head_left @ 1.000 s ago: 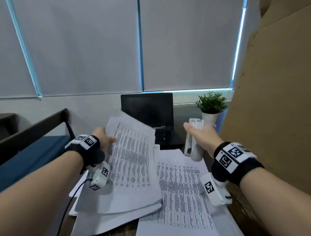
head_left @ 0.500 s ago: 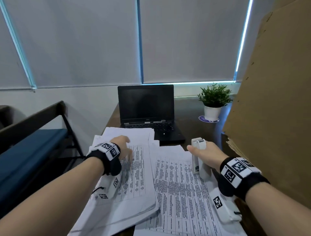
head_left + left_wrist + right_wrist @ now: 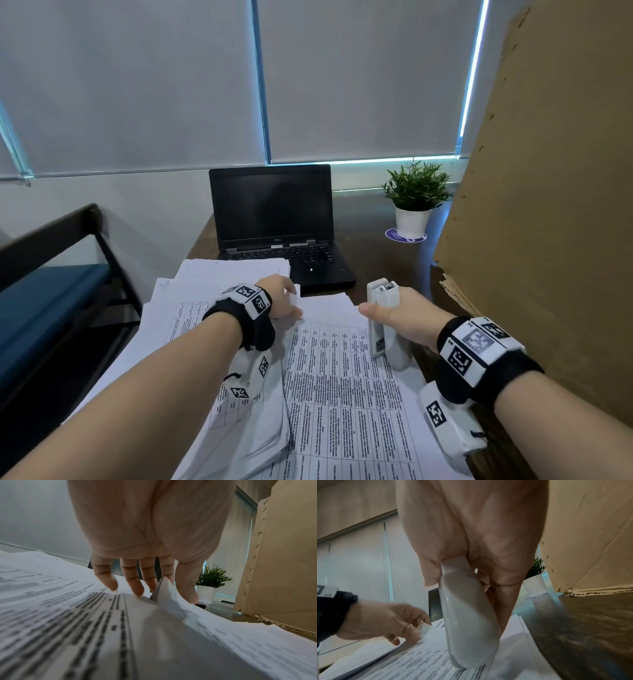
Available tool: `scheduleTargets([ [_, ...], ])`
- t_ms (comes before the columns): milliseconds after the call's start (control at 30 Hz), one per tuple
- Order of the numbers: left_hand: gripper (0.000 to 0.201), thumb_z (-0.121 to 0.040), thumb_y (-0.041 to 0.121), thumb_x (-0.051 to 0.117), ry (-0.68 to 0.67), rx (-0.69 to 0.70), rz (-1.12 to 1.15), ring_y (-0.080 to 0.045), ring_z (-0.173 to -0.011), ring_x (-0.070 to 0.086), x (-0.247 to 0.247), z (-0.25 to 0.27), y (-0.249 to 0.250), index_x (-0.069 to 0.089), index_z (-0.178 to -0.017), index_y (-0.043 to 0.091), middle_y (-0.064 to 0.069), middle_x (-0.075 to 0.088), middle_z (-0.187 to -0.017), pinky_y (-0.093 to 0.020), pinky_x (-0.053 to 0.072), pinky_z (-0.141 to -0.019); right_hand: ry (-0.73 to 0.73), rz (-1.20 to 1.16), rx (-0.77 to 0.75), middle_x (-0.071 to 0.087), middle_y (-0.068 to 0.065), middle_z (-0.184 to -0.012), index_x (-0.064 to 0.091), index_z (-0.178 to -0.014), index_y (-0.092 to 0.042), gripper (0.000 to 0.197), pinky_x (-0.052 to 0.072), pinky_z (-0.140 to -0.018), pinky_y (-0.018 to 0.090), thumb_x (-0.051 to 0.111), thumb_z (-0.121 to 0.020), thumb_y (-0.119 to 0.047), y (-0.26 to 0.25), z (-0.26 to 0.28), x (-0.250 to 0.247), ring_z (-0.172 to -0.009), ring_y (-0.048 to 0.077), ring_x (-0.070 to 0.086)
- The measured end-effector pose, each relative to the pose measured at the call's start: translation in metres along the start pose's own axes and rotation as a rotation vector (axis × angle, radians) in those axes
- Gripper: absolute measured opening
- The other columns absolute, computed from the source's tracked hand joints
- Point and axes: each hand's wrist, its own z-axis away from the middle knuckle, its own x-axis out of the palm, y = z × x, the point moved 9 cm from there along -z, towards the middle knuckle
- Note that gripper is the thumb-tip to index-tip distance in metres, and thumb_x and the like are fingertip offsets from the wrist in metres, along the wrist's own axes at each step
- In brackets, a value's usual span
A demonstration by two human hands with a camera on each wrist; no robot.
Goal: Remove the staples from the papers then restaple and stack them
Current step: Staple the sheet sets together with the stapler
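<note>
Two piles of printed papers cover the desk: a thick left stack (image 3: 239, 414) and a right pile (image 3: 346, 394). My left hand (image 3: 291, 306) is at the far edge where the piles meet. Its thumb and forefinger pinch a lifted paper corner (image 3: 163, 589), which also shows in the right wrist view (image 3: 423, 628). I cannot tell which pile that corner belongs to. My right hand (image 3: 394, 317) grips a white stapler (image 3: 382, 322) (image 3: 467, 622). The stapler is held steeply, with its lower end down on the right pile.
A shut-off black laptop (image 3: 274, 222) stands just behind the papers. A potted plant (image 3: 416, 202) is at the back right. A big cardboard sheet (image 3: 548, 205) leans along the right edge of the dark desk (image 3: 376, 246). A blue bench (image 3: 44, 308) is to the left.
My left hand laid its raised paper set flat on the left stack, then shifted right to pinch a corner. My right hand lowered the stapler onto the right pile.
</note>
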Motion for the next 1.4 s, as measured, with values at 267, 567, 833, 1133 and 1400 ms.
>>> scheduleTargets([
  [267, 0.005, -0.083, 0.019, 0.071, 0.169, 0.072, 0.159, -0.015, -0.077, 0.059, -0.021, 0.009, 0.007, 0.07, -0.078, 0.02, 0.004, 0.062, -0.074, -0.02, 0.042, -0.058, -0.024, 0.0, 0.004, 0.057, -0.001, -0.077, 0.053, -0.079, -0.021, 0.026, 0.042, -0.062, 0.026, 0.066, -0.09, -0.04, 0.001, 0.0, 0.001, -0.068, 0.012, 0.053],
  [567, 0.015, -0.083, 0.017, 0.073, 0.051, -0.014, 0.489, -0.022, -0.065, 0.059, -0.007, 0.028, 0.006, 0.061, -0.075, 0.013, -0.006, 0.061, -0.071, -0.042, 0.058, -0.074, 0.039, -0.093, 0.02, 0.062, 0.003, -0.085, 0.06, -0.088, -0.016, 0.026, 0.043, -0.064, 0.026, 0.067, -0.089, -0.041, 0.007, 0.006, -0.005, -0.074, 0.013, 0.056],
  [833, 0.012, -0.089, 0.007, 0.067, 0.042, -0.007, 0.719, -0.027, -0.075, 0.063, -0.002, 0.049, 0.014, 0.067, -0.084, 0.018, -0.008, 0.07, -0.083, -0.039, 0.053, -0.068, 0.139, -0.164, 0.01, 0.066, 0.007, -0.089, 0.063, -0.093, -0.015, 0.025, 0.047, -0.075, 0.035, 0.066, -0.09, -0.04, 0.011, 0.011, -0.014, -0.08, 0.021, 0.06],
  [1133, 0.017, -0.09, -0.003, 0.057, 0.387, 0.132, 1.172, -0.038, -0.101, 0.067, -0.079, 0.081, 0.022, 0.068, -0.098, 0.007, -0.02, 0.071, -0.105, -0.056, 0.052, -0.092, 0.385, -0.433, -0.041, 0.063, 0.001, -0.081, 0.064, -0.087, -0.02, 0.026, 0.043, -0.066, 0.031, 0.072, -0.084, -0.045, -0.026, 0.038, -0.072, -0.077, 0.02, 0.058],
  [1400, 0.006, -0.093, 0.017, 0.051, 0.768, 0.364, 1.111, -0.019, -0.084, 0.061, -0.188, 0.146, 0.075, 0.054, -0.092, 0.022, -0.004, 0.065, -0.093, -0.037, 0.052, -0.08, 0.494, -0.527, -0.331, 0.052, -0.003, -0.071, 0.056, -0.084, -0.014, 0.018, 0.041, -0.057, 0.027, 0.065, -0.091, -0.029, -0.127, 0.094, -0.111, -0.065, 0.013, 0.048],
])
